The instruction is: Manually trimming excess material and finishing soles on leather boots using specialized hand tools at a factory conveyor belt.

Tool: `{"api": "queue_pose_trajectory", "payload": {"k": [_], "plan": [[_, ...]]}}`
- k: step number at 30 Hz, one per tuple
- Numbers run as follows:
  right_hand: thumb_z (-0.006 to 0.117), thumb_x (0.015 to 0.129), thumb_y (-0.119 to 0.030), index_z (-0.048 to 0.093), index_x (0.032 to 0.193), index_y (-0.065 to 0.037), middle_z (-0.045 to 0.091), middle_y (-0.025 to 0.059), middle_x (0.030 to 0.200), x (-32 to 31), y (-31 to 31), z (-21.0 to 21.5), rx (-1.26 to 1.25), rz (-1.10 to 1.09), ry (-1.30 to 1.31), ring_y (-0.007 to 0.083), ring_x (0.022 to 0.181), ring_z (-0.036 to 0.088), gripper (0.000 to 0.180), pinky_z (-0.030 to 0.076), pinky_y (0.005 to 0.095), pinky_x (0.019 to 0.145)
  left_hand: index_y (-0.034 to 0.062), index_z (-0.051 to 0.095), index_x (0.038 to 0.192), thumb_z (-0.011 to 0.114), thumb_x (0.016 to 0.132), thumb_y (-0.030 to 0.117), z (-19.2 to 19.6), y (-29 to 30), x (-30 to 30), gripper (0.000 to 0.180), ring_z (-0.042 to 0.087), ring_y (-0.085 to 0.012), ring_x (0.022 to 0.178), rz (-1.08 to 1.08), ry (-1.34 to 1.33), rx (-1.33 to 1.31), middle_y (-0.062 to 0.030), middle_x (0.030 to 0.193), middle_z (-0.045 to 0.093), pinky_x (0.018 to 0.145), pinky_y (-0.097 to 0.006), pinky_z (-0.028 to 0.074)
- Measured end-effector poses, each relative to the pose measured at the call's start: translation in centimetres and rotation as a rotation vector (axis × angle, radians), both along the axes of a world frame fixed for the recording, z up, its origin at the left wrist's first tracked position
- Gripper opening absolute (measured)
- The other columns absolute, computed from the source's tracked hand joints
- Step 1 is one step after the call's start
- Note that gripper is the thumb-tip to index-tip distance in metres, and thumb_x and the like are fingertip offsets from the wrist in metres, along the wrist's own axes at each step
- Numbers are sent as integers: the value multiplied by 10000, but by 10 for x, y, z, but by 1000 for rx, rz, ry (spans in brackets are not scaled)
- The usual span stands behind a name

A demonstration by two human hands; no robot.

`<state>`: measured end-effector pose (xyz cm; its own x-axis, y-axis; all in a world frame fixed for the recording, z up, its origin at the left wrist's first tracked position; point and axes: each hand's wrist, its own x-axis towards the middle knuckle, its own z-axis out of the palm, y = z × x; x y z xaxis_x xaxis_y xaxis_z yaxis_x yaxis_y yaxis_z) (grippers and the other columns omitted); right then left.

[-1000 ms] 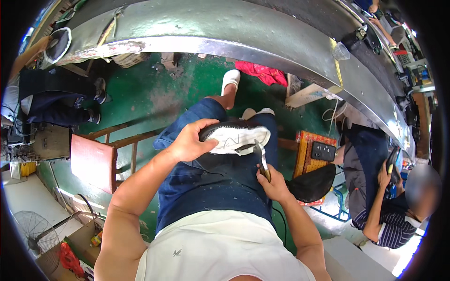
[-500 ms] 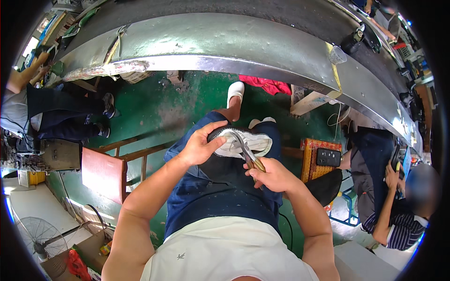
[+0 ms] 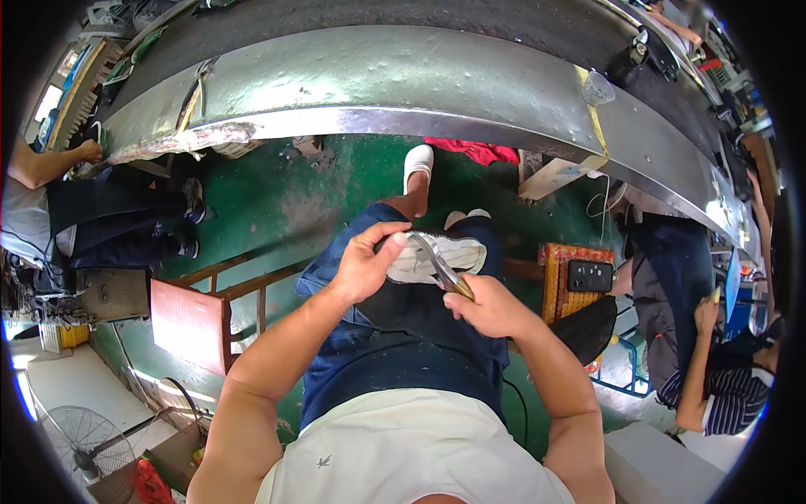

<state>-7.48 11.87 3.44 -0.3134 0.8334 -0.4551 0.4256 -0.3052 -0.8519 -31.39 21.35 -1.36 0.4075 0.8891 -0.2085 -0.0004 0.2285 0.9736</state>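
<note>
Over my lap lies a shoe, its pale striped underside turned up and a dark rim along its edge. My left hand is closed on its left end, thumb pressed on top. My right hand is wrapped round the brass-coloured handles of a pair of curved-jaw pliers. The pliers lie across the underside, their jaws by the shoe's upper left edge near my left thumb. Whether the jaws grip the edge, I cannot make out.
A long metal-edged bench runs ahead of me. To the right, a phone rests on a beaded seat. A wooden stool and a fan stand left. Co-workers are on both sides.
The pliers have tilted lower and turned, so their two handles look closer together. My left thumb has shifted toward the shoe's upper edge. The co-worker at right has moved a hand.
</note>
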Motion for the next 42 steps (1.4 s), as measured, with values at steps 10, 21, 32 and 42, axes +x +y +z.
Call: {"api": "queue_pose_trajectory", "payload": {"k": [10,21,32,42], "plan": [[635,961,-184,584,1159,42,691,233,909,-27,-32,-40,517,-89,-307,419,844,689,305,555,492,749,-47,701,1189,767,946,215,6,1,9,364,636,-114,951,138,9,-208,-72,1076,712,866,-274,525],[615,945,-114,569,1119,38,701,171,948,-7,-29,-13,258,30,-181,357,875,712,236,539,462,805,-60,701,1194,782,915,158,5,1,2,363,669,-130,870,120,25,-291,-97,999,730,800,-276,551],[512,1057,-335,546,1190,61,668,282,943,-26,-10,-28,241,-223,-56,484,913,659,419,517,493,802,-50,699,1197,744,927,106,10,4,2,315,635,-108,919,-17,221,-21,-73,1028,720,832,-273,539],[608,1014,-295,637,1113,-38,638,39,802,48,7,-7,398,-381,159,151,772,639,277,518,354,722,-27,705,1184,763,892,112,-6,2,-7,328,659,-130,917,-20,229,140,-99,1020,741,858,-289,540]]}}
